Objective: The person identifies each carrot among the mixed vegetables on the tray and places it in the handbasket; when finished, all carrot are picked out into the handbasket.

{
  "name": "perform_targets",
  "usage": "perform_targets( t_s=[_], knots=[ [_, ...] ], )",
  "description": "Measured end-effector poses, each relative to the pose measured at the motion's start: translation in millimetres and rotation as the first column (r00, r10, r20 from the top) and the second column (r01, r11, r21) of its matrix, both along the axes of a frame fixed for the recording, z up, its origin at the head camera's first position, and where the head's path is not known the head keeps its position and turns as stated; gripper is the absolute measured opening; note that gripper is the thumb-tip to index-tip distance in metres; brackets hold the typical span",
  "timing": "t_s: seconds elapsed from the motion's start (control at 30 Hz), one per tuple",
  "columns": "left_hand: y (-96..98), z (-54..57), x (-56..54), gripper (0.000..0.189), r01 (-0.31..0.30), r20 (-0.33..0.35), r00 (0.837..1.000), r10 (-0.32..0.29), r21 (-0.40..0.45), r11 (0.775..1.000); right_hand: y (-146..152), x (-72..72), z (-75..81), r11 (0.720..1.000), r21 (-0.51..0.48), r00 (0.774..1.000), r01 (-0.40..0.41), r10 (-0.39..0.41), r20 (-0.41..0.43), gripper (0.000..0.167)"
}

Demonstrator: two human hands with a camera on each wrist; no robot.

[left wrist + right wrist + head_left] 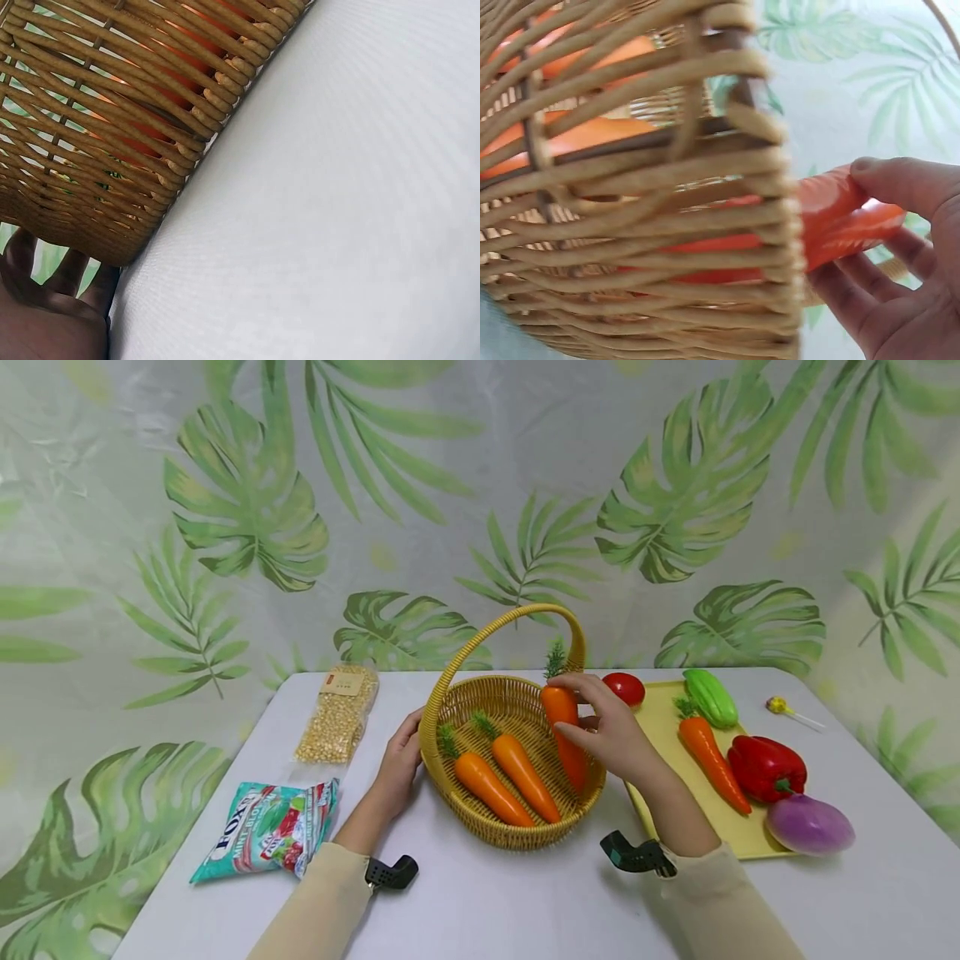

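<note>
A wicker basket [491, 837] with an arched handle stands mid-table. Two orange carrots [491, 790] with green tops lie inside it, slanting to the right. My right hand [611, 731] reaches over the basket's right rim and pinches another carrot [561, 703] between thumb and fingers. That carrot stands steeply, leafy top up, its lower part inside the basket; in the right wrist view the weave [727, 225] partly hides it. My left hand [397, 768] touches the basket's left side near the handle's foot. In the left wrist view its fingers [67, 271] lie against the wicker wall, their tips hidden.
Right of the basket, a yellow tray [663, 702] bears a carrot [712, 760], a green vegetable [711, 697] and a red bell pepper [767, 768]. A purple eggplant [810, 825] and a tomato [624, 690] sit at its edges; a lollipop [780, 706] lies beyond. Leftward lie a Foxs bag [266, 827] and a kernel pack [337, 714].
</note>
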State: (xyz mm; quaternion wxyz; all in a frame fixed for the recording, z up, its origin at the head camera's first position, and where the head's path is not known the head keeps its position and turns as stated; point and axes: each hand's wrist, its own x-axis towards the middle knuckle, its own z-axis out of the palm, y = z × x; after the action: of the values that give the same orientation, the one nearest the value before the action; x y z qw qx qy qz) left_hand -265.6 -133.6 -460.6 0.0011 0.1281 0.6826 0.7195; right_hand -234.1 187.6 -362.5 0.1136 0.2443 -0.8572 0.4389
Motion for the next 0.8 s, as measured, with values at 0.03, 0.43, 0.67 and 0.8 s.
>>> perform_targets(
  t_s=[0.03,0.43,0.67,0.8],
  knots=[
    [-0.3,0.2,-0.1,0.04,-0.003,-0.002,1.0,0.003,0.0,1.0,-2,-0.8,-1.6,1.0,0.002,1.0,-0.006,0.006,0.008,0.052],
    [0.5,2.4,2.1,0.038,-0.003,-0.01,1.0,0.003,0.002,1.0,-12,-5.6,-19.9,0.998,0.061,0.996,-0.024,0.018,0.089,0.052],
    [0.7,3.1,2.9,0.038,0.002,-0.004,1.0,-0.002,0.005,1.0,-16,-6.1,-25.6,0.994,0.105,0.995,0.0,-0.011,0.099,0.051],
    [1.4,2.1,1.2,0.037,0.001,-0.008,1.0,-0.001,0.002,1.0,-18,-5.8,-25.4,0.99,0.143,0.997,0.014,-0.025,0.075,0.051]
  ],
)
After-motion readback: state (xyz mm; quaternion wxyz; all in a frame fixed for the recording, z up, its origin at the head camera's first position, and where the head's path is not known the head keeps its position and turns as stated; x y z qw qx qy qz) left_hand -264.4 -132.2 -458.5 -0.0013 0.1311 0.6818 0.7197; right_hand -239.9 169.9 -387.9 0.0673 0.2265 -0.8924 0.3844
